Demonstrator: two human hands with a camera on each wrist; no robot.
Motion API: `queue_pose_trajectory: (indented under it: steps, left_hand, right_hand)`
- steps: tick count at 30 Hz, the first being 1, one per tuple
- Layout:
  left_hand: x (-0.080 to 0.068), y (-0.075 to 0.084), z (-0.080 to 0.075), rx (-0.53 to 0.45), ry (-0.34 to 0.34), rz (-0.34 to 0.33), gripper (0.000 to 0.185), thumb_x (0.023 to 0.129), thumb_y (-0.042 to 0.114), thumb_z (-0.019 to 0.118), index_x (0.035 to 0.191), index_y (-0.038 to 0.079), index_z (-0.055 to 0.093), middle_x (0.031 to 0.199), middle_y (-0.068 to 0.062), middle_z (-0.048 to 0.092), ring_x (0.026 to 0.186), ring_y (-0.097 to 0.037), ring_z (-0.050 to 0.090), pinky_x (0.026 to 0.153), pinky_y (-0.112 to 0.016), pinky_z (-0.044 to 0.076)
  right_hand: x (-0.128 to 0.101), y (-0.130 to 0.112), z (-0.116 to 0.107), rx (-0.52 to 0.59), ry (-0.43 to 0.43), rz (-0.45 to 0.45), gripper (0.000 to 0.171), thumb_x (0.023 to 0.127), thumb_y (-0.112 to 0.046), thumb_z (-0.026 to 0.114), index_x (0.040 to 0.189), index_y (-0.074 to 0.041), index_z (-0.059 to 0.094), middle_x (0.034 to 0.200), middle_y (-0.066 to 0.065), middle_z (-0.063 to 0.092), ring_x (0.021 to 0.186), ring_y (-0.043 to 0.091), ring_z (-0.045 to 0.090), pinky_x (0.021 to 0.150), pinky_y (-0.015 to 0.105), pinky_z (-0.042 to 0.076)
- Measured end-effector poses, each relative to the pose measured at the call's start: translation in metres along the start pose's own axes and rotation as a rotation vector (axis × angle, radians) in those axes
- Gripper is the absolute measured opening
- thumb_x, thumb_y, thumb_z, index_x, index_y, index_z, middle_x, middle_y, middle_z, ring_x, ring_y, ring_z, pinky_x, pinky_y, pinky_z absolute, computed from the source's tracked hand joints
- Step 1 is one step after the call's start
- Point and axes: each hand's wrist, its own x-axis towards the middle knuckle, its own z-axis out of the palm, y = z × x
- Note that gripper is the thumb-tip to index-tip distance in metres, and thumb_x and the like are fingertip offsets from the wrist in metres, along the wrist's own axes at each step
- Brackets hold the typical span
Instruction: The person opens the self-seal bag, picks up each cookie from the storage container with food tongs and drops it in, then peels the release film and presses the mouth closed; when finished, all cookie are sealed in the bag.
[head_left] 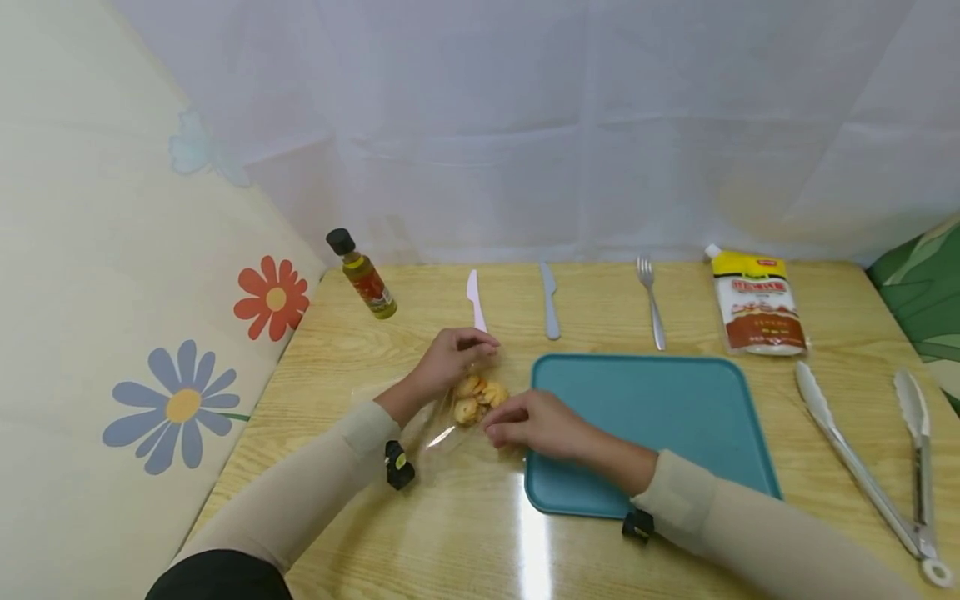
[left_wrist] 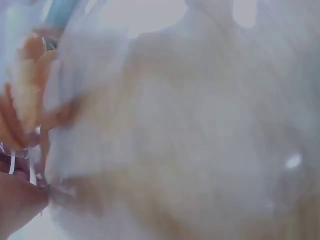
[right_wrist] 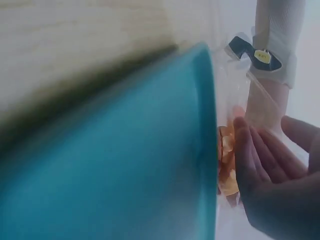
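A clear plastic bag [head_left: 442,435] holding several golden-brown food pieces [head_left: 468,408] is on the table, left of the teal tray [head_left: 652,433]. My left hand [head_left: 453,358] grips the bag from its far left side, fingers bent. From the right, by the tray's left edge, my right hand [head_left: 543,425] pinches the bag's near edge between thumb and fingers. Clear film almost fills the left wrist view, blurred, with orange-brown pieces [left_wrist: 27,95] at its left edge. In the right wrist view, the pieces [right_wrist: 227,160] show beside my right hand [right_wrist: 275,185].
An oil bottle [head_left: 367,279] stands at the back left. A pink knife [head_left: 476,300], a grey knife [head_left: 550,300] and a fork [head_left: 652,304] lie along the back. Behind the tray's right corner is a spouted pouch [head_left: 757,304]; metal tongs [head_left: 855,467] lie at right.
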Motion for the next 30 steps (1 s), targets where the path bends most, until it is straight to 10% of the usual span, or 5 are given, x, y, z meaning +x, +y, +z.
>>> queue_pose_trajectory:
  steps: [9,16,25,30]
  left_hand:
    - [-0.017,0.027,-0.024,-0.164,0.149,-0.035,0.023,0.104,0.009,0.063,0.118,-0.007,0.07,0.099,0.0,0.074,0.093,-0.01,0.069,0.087,-0.033,0.059]
    - [-0.04,0.055,-0.048,-0.369,0.278,0.092,0.018,0.103,0.008,0.063,0.101,0.018,0.078,0.094,0.005,0.074,0.09,-0.011,0.07,0.082,-0.029,0.06]
    - [-0.072,0.085,-0.068,-0.435,0.409,0.22,0.013,0.1,0.009,0.067,0.106,0.005,0.078,0.097,-0.001,0.075,0.089,-0.014,0.069,0.079,-0.027,0.06]
    - [-0.085,0.101,-0.069,-0.405,0.469,0.272,0.014,0.1,0.007,0.067,0.106,-0.001,0.076,0.097,-0.004,0.075,0.088,-0.016,0.07,0.077,-0.028,0.06]
  right_hand:
    - [-0.006,-0.021,-0.017,-0.228,0.16,-0.124,0.015,0.099,-0.023,0.072,0.1,-0.011,0.081,0.088,0.0,0.077,0.081,0.013,0.071,0.07,0.025,0.056]
    - [-0.011,-0.049,-0.033,-0.398,0.19,-0.254,0.008,0.098,-0.014,0.073,0.099,-0.011,0.08,0.093,-0.003,0.077,0.083,0.005,0.069,0.073,0.021,0.057]
    - [-0.017,-0.081,-0.05,-0.588,0.144,-0.365,0.014,0.099,-0.007,0.065,0.106,-0.007,0.077,0.098,0.002,0.076,0.086,0.01,0.07,0.074,0.023,0.059]
    - [-0.021,-0.09,-0.052,-0.689,0.162,-0.363,0.023,0.098,-0.034,0.072,0.105,-0.013,0.076,0.098,-0.004,0.072,0.087,0.009,0.066,0.075,0.025,0.057]
